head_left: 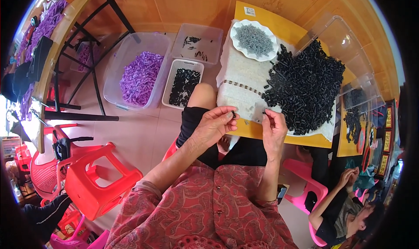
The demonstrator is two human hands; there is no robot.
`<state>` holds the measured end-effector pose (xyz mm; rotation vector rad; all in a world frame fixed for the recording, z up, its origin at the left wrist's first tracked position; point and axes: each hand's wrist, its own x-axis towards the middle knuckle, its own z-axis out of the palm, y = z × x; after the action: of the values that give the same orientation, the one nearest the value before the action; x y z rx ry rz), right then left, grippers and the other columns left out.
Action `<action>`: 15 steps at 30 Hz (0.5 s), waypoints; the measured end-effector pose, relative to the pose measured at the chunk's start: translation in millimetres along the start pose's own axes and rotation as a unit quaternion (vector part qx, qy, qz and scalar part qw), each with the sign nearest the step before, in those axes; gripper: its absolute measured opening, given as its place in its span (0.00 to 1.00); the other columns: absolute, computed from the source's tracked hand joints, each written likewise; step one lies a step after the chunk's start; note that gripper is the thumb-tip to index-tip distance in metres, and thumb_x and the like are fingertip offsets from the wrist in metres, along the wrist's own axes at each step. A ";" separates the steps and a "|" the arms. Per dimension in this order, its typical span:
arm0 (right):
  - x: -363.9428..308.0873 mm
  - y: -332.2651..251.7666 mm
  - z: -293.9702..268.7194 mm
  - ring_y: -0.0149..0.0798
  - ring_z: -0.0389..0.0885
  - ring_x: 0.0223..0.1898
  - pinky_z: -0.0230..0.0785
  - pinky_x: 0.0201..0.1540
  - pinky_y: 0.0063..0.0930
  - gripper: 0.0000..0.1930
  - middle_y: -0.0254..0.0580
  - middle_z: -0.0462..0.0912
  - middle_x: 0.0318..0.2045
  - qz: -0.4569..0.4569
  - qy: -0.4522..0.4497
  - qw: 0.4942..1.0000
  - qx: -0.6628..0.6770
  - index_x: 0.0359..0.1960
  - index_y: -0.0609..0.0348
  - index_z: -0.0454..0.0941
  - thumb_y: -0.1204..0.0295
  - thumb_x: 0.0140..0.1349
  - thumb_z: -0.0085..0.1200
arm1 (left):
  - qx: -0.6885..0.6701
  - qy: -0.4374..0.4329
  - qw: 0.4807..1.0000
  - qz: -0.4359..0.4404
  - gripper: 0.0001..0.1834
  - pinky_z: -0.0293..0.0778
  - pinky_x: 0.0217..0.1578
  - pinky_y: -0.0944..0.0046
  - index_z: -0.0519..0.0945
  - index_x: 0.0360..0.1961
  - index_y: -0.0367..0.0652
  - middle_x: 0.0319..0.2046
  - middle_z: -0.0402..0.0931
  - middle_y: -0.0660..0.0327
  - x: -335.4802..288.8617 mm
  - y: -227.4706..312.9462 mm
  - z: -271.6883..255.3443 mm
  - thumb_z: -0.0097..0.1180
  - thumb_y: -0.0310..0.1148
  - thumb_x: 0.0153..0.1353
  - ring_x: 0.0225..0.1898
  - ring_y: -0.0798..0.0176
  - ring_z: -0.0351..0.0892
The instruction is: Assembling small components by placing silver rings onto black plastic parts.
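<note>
My left hand (214, 126) is closed in a pinch on a small black plastic piece (234, 115), just off the near edge of the yellow table. To its right, my right hand (274, 129) pinches thumb and forefinger together at the table's edge; whatever is between the tips is too small to make out. Beyond the hands lies a white cloth (238, 100) with a patterned stripe. A big heap of short black plastic pieces (305, 87) covers its right part. A white scalloped plate (236, 43) at the far side holds many small clear-grey pieces (253, 39).
Left on the floor stand a clear bin (112, 85) of purple pieces, a white basket (166, 98) of black parts and a shallow clear box (214, 32). Red stools (83, 196) are lower left. Clear boxes (345, 35) edge the heap. Another person (345, 205) sits lower right.
</note>
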<state>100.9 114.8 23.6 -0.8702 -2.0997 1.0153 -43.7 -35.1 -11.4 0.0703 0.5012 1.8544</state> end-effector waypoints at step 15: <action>0.4 -11.4 29.5 0.41 0.78 0.22 0.71 0.25 0.30 0.06 0.45 0.75 0.30 -0.066 -0.027 0.993 -0.096 0.33 0.62 0.75 0.83 0.55 0.57 | -0.004 0.020 1.000 0.000 0.14 0.77 0.41 0.63 0.76 0.51 0.37 0.41 0.79 0.56 0.7 3.1 -8.0 0.53 0.27 0.65 0.37 0.66 0.79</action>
<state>74.8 97.6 18.6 -0.7908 -2.2968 0.7851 -49.1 -37.7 -17.6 0.0282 0.5219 1.8612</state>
